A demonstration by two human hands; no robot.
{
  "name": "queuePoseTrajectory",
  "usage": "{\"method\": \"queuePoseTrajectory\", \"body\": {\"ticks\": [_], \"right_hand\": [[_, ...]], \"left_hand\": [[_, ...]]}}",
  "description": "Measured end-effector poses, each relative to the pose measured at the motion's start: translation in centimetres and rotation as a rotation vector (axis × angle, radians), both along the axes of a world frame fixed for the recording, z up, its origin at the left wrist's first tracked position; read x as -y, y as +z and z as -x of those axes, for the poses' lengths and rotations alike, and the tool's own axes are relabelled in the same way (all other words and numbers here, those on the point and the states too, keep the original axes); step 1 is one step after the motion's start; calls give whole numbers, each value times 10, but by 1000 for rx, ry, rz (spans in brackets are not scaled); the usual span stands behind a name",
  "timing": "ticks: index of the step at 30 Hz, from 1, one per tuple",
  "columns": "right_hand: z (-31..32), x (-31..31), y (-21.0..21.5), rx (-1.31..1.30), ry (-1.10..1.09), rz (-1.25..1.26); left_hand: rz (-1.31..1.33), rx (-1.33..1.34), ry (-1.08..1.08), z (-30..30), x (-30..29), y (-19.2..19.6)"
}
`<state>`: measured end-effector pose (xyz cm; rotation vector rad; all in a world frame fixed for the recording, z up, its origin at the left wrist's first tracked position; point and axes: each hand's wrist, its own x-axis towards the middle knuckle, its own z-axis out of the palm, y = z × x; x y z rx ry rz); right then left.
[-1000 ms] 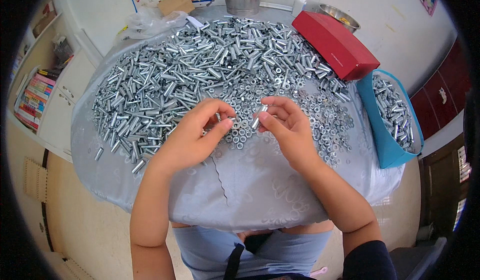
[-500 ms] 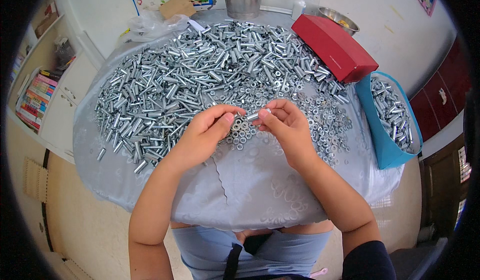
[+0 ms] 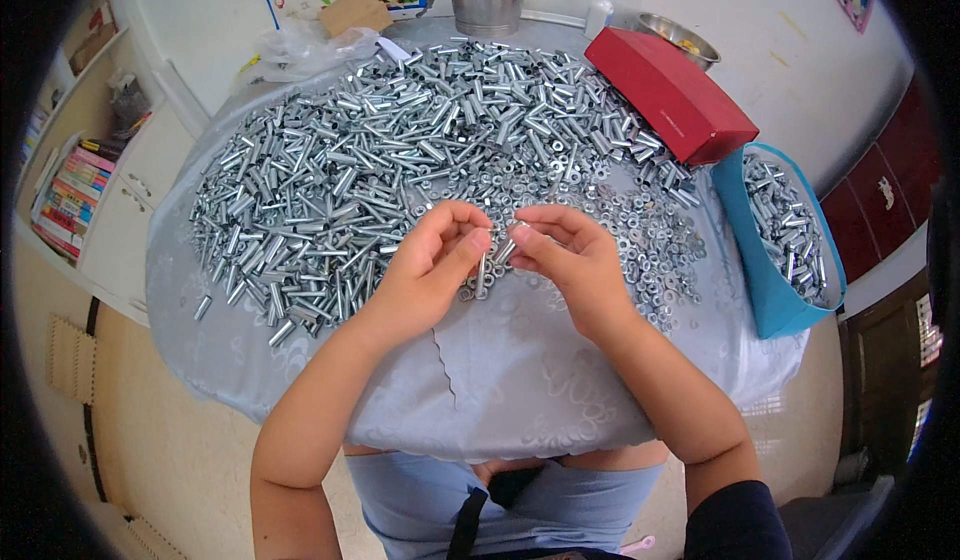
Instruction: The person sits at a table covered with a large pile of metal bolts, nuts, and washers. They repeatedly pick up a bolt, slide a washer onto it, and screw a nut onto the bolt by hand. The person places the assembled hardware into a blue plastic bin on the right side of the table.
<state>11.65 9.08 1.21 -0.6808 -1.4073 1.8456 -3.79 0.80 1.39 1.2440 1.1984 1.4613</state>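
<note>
Left hand (image 3: 435,265) pinches what looks like a slim bolt (image 3: 483,277), right hand (image 3: 578,260) pinches a metal sleeve (image 3: 506,251) — that's swung down from near-level, so they're roughly side by side.

Two hands (image 3: 428,278) worked near side! One red box (image 3: 670,90) and one teal bin (image 3: 768,270) stood right; far off, one steel pail (image 3: 486,5), one spray bottle (image 3: 599,14), one bowl (image 3: 708,60). Metal tubes (image 3: 350,150) and nuts (image 3: 650,282)? They lay there, too many to count!

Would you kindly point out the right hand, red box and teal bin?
Right hand (image 3: 578,258), head view: its middle.
Red box (image 3: 668,90), head view: upper face.
Teal bin (image 3: 757,268), head view: outer wall.
</note>
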Motion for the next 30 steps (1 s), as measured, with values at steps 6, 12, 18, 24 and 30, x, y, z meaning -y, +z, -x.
{"method": "queuePoseTrajectory", "body": {"ticks": [6,12,18,24,30], "right_hand": [[0,0,4,-29,-48,131],[3,1,4,-15,-64,210],[3,2,3,-73,-22,226],[2,2,5,-44,-7,208],[3,3,3,-92,-14,188]], "left_hand": [[-136,-111,281,7,-4,-2],[-133,-46,285,10,-7,-5],[-145,-46,312,11,-7,-5],[-162,-39,320,11,-7,-2],[-64,-31,224,3,-2,1]]}}
